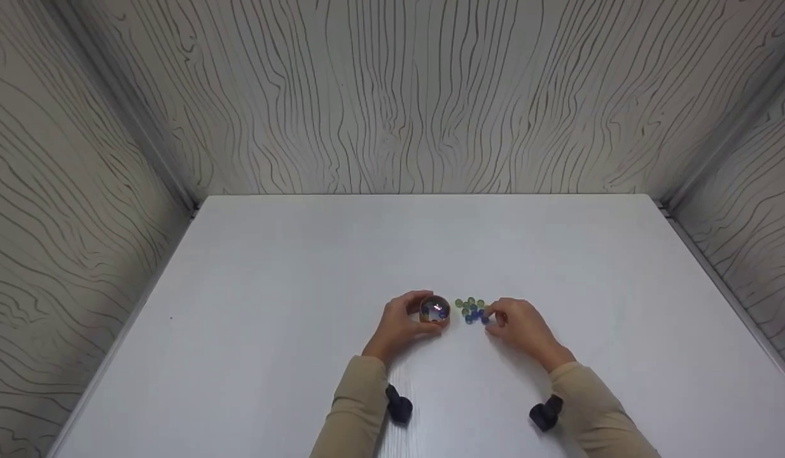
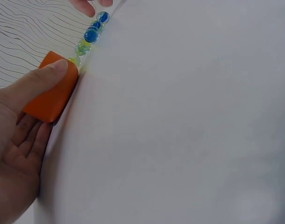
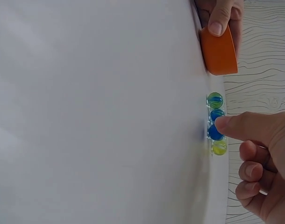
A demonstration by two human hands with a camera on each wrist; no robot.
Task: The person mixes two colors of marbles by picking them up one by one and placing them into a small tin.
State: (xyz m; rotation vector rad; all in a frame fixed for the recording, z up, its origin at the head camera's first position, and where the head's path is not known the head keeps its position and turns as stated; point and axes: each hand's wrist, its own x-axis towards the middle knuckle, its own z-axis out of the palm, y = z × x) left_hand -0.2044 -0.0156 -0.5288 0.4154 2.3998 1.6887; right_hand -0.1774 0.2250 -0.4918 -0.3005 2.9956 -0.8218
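My left hand (image 1: 399, 324) holds a small round orange cup (image 2: 51, 95) standing on the white table, its thumb against one side. Blue glints show inside the cup from above. Just right of it, several green marbles (image 1: 471, 300) and blue marbles (image 1: 474, 315) lie in a loose cluster. My right hand (image 1: 520, 326) is at the right edge of this cluster, with thumb and forefinger parted around the outermost blue marble (image 1: 485, 320). A fingertip overlaps a blue marble (image 3: 216, 132) in the right wrist view. The other fingers of that hand are curled.
The white table (image 1: 303, 254) extends around both hands, bounded by wood-grain patterned walls (image 1: 392, 95) at the back and sides. A black wrist camera (image 1: 400, 407) sits on the left sleeve, another black camera (image 1: 545, 415) on the right.
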